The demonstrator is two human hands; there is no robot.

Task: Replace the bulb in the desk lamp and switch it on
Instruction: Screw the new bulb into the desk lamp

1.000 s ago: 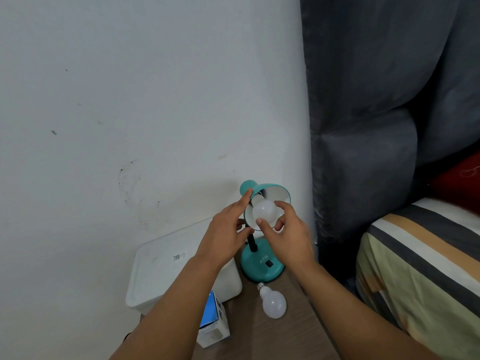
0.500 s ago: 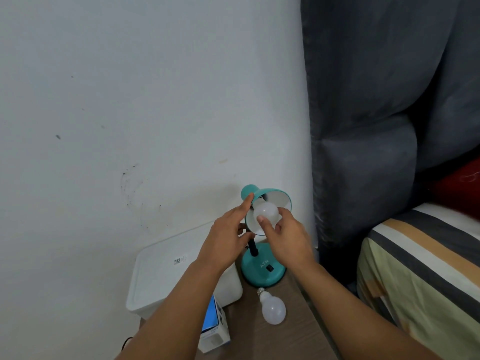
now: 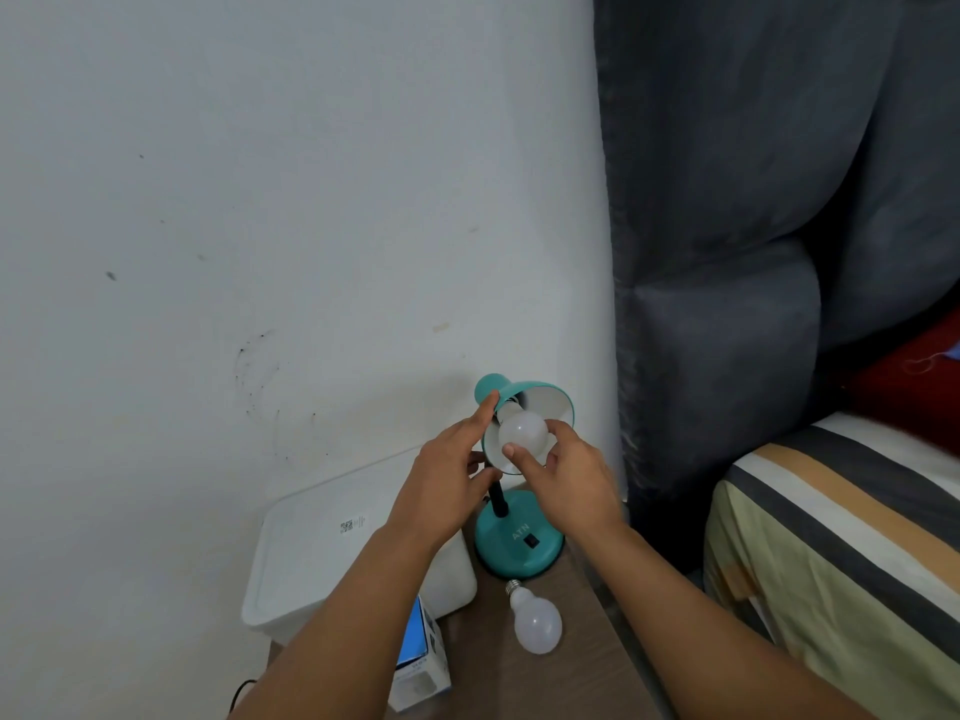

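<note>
A teal desk lamp [image 3: 519, 543] stands on a small wooden table [image 3: 582, 667], its shade [image 3: 550, 402] tilted toward me. A white bulb [image 3: 522, 431] sits in the shade's socket, unlit. My right hand [image 3: 566, 480] grips that bulb with thumb and fingers around its globe. My left hand [image 3: 447, 485] steadies the shade, index finger on the teal neck and thumb under the rim. A second white bulb [image 3: 535, 621] lies loose on the table in front of the lamp base. A black switch [image 3: 530, 540] shows on the base.
A white lidded box [image 3: 332, 543] stands left of the lamp against the wall. A small blue and white bulb carton [image 3: 421, 662] sits under my left forearm. A dark grey headboard [image 3: 727, 304] and a striped bed [image 3: 841, 537] are at the right.
My right hand's fingers have shifted around the bulb, as in a turning motion. The left hand stays on the shade. The view has drifted slightly.
</note>
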